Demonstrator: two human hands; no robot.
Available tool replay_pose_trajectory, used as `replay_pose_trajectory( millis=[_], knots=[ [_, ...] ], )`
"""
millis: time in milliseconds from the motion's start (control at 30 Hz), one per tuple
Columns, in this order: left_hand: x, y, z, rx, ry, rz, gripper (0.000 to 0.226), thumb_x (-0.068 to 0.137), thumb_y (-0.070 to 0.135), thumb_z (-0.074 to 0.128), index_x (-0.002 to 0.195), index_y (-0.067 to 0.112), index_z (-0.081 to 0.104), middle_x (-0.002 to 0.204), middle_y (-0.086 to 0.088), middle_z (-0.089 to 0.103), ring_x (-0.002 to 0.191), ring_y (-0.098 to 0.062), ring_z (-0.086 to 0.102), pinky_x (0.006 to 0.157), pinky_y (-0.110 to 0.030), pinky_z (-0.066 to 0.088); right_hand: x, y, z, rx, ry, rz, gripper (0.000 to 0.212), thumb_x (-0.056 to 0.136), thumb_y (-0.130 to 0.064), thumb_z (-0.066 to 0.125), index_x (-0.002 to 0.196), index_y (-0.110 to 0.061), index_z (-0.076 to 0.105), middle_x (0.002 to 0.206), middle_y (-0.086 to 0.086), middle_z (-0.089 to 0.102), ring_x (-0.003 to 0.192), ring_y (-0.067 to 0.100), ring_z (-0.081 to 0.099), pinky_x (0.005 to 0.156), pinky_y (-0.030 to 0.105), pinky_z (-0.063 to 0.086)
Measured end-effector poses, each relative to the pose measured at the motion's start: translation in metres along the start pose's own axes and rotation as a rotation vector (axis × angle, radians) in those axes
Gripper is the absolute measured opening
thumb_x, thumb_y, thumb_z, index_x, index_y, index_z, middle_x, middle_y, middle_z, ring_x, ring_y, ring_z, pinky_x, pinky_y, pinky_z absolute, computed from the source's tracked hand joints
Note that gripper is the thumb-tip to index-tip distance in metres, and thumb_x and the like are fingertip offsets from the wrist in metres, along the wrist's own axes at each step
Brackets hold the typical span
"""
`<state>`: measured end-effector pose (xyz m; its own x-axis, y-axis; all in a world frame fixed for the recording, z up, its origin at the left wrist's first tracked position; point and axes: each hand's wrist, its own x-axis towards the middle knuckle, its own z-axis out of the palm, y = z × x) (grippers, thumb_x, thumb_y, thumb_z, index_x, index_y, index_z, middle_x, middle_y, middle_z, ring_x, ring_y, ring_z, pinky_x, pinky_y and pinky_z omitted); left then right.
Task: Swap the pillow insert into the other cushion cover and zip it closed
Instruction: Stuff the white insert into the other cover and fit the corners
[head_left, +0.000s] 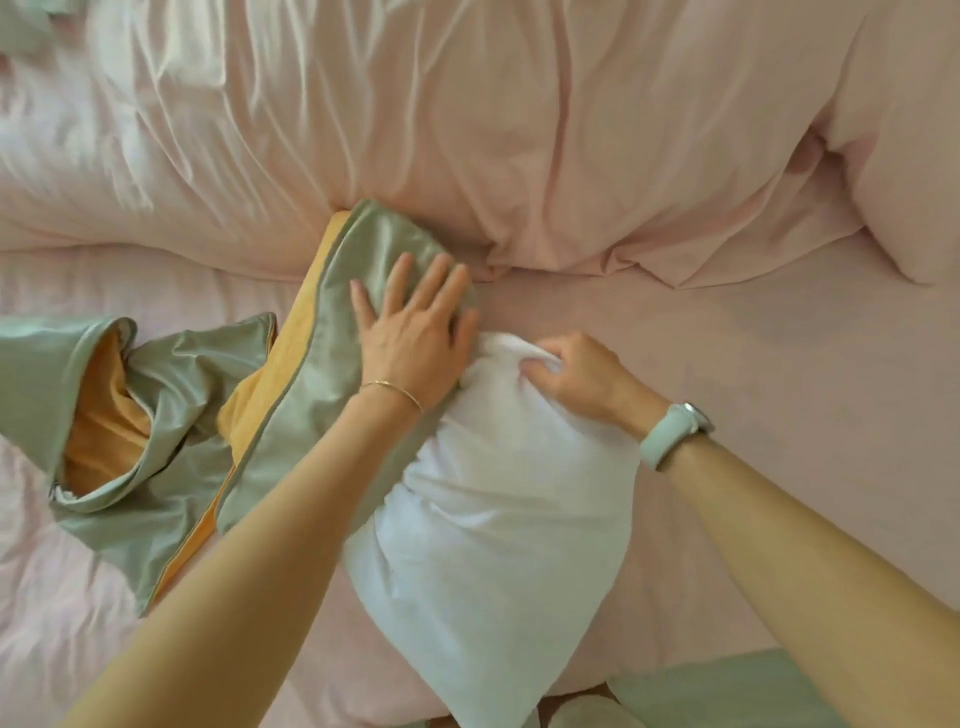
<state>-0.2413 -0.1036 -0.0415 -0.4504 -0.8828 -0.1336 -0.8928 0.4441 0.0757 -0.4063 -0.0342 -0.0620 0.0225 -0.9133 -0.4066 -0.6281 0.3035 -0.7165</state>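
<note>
White insert (493, 530) lies on the pink bed (753, 364) at centre, its far corner bunched in the curled fingers of the right hand (576, 374), which pinches the fabric. Just left of it and touching it, the left hand (410, 332) rests flat with fingers spread on a green cover (311, 395) with a yellow edge, whose near part runs under the left forearm. Farther left, a second green cover (130, 415) lies crumpled and open, showing a yellow lining.
</note>
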Motion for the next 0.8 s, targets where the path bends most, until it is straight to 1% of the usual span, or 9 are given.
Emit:
replay_pose_trajectory(
  millis=[100,200,267,333,400,500,600,700,800],
  knots=[
    [0.005,-0.025,-0.008,-0.059,-0.113,-0.180,0.048,0.097,0.045,0.026,0.144,0.037,0.022,0.157,0.002,0.009,0.143,-0.017,0.005,0.113,-0.055,-0.001,-0.022,-0.029,0.012,0.158,-0.050,-0.088,0.027,0.091,-0.022,0.055,0.070,-0.006,0.061,0.063,0.006,0.051,0.062,0.019,0.047,0.060,0.032,0.032],
    [-0.008,-0.039,-0.016,-0.096,-0.017,-0.175,0.050,0.095,0.042,0.038,0.142,0.030,0.029,0.154,0.002,0.020,0.141,-0.016,0.017,0.112,-0.056,-0.001,-0.032,-0.052,0.025,0.346,-0.167,-0.114,0.042,0.094,-0.025,0.052,0.056,-0.014,0.036,0.056,-0.004,0.029,0.051,0.010,0.027,0.050,0.025,0.022],
    [-0.024,-0.047,-0.019,-0.138,0.160,-0.183,0.043,0.090,0.031,0.053,0.132,0.022,0.044,0.145,-0.002,0.036,0.132,-0.021,0.034,0.112,-0.054,0.008,-0.032,-0.060,0.034,0.525,-0.151,-0.073,0.038,0.096,-0.023,0.049,0.060,-0.010,0.044,0.065,-0.002,0.034,0.060,0.010,0.034,0.053,0.024,0.025],
    [-0.040,-0.052,-0.020,-0.068,0.386,-0.107,0.023,0.083,0.017,0.060,0.105,0.018,0.055,0.124,-0.005,0.048,0.112,-0.027,0.045,0.102,-0.047,0.027,-0.030,-0.062,0.042,0.583,0.019,0.061,0.021,0.095,-0.025,0.049,0.101,-0.009,0.061,0.098,-0.003,0.045,0.089,0.010,0.047,0.072,0.015,0.034],
    [-0.053,-0.052,-0.018,-0.019,0.498,0.027,0.005,0.080,0.012,0.058,0.082,0.015,0.061,0.098,-0.002,0.046,0.087,-0.023,0.043,0.080,-0.037,0.036,-0.030,-0.056,0.050,0.600,0.068,0.178,0.048,0.093,-0.032,0.051,0.137,-0.018,0.040,0.130,-0.004,0.034,0.121,0.007,0.037,0.095,0.014,0.026],
    [-0.063,-0.042,-0.018,-0.123,0.339,0.134,0.020,0.083,0.017,0.052,0.075,0.011,0.069,0.076,-0.006,0.052,0.067,-0.023,0.050,0.058,-0.034,0.046,-0.034,-0.046,0.059,0.669,-0.098,0.251,0.076,0.086,-0.054,0.052,0.147,-0.020,0.022,0.149,-0.002,0.030,0.136,0.012,0.029,0.111,0.028,0.023],
    [-0.071,-0.038,-0.022,-0.159,0.218,0.043,0.026,0.080,0.030,0.054,0.081,0.009,0.069,0.081,-0.009,0.056,0.070,-0.027,0.056,0.066,-0.034,0.051,-0.040,-0.047,0.063,0.418,-0.183,0.135,0.086,0.066,-0.073,0.050,0.141,-0.031,0.037,0.122,-0.001,0.051,0.115,0.011,0.042,0.100,0.029,0.036],
    [-0.088,-0.046,-0.031,-0.128,0.210,-0.003,0.025,0.078,0.030,0.063,0.083,0.007,0.068,0.087,-0.011,0.057,0.074,-0.030,0.055,0.067,-0.032,0.048,-0.041,-0.064,0.063,0.305,-0.176,-0.011,0.053,0.080,-0.043,0.056,0.130,-0.028,0.051,0.098,-0.002,0.051,0.099,0.008,0.039,0.084,0.024,0.035],
    [-0.104,-0.064,-0.045,-0.188,0.230,-0.103,0.014,0.072,0.012,0.076,0.073,0.003,0.067,0.087,-0.014,0.057,0.074,-0.033,0.056,0.064,-0.027,0.040,-0.047,-0.091,0.063,0.517,-0.133,-0.070,0.044,0.078,-0.025,0.049,0.114,-0.005,0.062,0.082,0.002,0.061,0.081,0.016,0.052,0.072,0.029,0.040]
  ],
)
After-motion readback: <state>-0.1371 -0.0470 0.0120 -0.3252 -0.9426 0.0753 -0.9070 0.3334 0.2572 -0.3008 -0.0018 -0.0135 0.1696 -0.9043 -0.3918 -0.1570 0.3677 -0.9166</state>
